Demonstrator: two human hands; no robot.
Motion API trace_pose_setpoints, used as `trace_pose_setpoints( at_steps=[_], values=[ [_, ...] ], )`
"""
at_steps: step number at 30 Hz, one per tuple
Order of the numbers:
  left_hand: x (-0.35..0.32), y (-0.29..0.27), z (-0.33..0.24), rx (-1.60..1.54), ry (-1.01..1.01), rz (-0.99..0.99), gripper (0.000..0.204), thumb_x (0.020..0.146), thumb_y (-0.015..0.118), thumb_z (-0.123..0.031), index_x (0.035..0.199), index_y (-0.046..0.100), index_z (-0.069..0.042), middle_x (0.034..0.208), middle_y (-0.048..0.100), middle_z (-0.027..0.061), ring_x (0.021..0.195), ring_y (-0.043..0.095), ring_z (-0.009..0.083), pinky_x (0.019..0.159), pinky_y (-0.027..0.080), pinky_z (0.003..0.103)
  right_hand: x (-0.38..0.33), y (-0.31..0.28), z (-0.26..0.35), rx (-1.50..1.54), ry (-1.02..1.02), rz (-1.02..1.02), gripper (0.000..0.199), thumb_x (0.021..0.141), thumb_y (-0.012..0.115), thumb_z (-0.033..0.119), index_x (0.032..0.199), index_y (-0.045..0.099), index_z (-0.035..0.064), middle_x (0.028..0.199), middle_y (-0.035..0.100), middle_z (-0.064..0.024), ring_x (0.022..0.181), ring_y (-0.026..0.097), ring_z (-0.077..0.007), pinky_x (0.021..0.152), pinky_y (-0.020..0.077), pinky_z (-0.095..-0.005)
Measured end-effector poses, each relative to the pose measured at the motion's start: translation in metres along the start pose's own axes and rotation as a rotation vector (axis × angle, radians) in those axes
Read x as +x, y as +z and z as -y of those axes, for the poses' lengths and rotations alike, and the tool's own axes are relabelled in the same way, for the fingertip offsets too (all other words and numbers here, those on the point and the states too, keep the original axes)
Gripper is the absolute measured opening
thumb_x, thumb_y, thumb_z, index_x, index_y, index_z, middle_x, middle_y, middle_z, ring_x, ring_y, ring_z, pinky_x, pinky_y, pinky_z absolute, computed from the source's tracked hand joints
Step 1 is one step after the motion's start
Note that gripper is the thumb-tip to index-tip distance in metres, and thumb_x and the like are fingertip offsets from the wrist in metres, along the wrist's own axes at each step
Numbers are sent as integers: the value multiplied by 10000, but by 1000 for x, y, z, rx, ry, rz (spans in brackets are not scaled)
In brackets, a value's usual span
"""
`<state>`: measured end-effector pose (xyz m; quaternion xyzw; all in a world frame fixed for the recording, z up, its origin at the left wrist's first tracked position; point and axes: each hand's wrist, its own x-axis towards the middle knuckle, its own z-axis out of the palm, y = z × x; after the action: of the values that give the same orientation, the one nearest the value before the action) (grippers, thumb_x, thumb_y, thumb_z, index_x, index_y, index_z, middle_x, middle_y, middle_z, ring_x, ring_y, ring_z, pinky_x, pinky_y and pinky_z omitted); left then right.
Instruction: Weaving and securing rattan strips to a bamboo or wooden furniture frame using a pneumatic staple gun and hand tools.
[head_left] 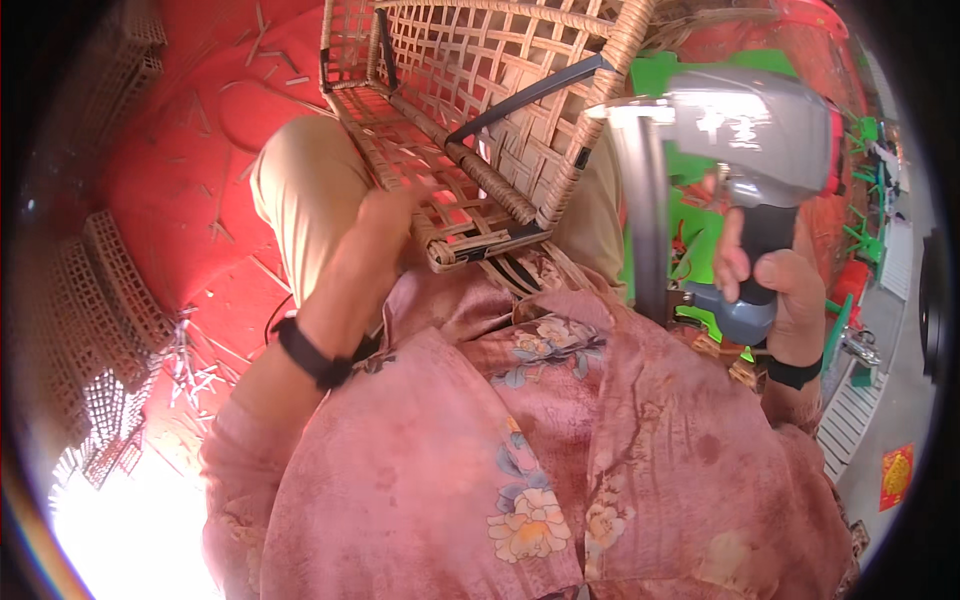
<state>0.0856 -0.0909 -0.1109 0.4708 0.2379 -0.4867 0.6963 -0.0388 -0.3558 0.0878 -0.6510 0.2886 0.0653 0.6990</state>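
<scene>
A pale brown woven wicker frame [520, 60], with wrapped rims and dark metal strips, leans across my knees. My left hand [380, 225] is closed at its near left edge; the fingers are partly hidden and slightly blurred. Raised to the right of the wicker is a grey nail gun [745, 125] with a black grip and a long metal magazine. My right hand [785, 275] wraps round that grip. The nail gun's nose points left, level with the wicker's right rim, apart from it as far as I can tell.
Red sheeting [215, 110] strewn with cane scraps covers the floor at left. Stacked woven panels [105, 295] stand along the far left. A bright green sheet [690, 225] lies beyond the nail gun, and green stools [868, 185] stand at the far right.
</scene>
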Motion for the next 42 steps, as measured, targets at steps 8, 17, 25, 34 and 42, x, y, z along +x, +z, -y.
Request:
trace_pose_setpoints(
  at_steps=[8,17,25,34,42],
  values=[
    [-62,-1,-3,186,-218,22,344,1010,478,-294,1243,547,-51,1166,656,93,965,646,189,752,501,308,13,-61,-51,147,-70,-120,603,827,696,200,1292,424,-72,805,498,-64,615,549,-152,563,455,-246],
    [-98,9,2,969,573,-365,439,721,832,-102,1073,592,3,1030,582,50,871,555,138,794,477,296,96,-122,-138,-108,-130,-340,788,820,677,110,1471,270,-70,902,621,-89,762,610,-133,636,496,-247],
    [-109,12,-16,1236,604,-268,384,705,832,-143,974,608,14,926,580,65,845,572,156,785,478,299,156,-166,-235,-438,-191,-473,813,761,690,121,1433,292,-107,992,646,-137,853,645,-182,717,511,-299],
    [-107,13,-37,1359,426,-117,449,706,845,-226,967,582,26,850,591,82,784,575,164,728,485,311,192,-169,-240,-777,-187,-642,828,713,700,149,1413,324,-83,1161,601,-245,899,670,-282,745,532,-359],
    [-110,24,-48,1426,298,-63,449,714,831,-254,956,574,23,822,583,75,787,562,163,722,472,321,239,-241,-311,-1400,-557,-908,882,725,767,218,1420,305,-68,1019,655,-190,768,697,-248,631,544,-355]
  ],
)
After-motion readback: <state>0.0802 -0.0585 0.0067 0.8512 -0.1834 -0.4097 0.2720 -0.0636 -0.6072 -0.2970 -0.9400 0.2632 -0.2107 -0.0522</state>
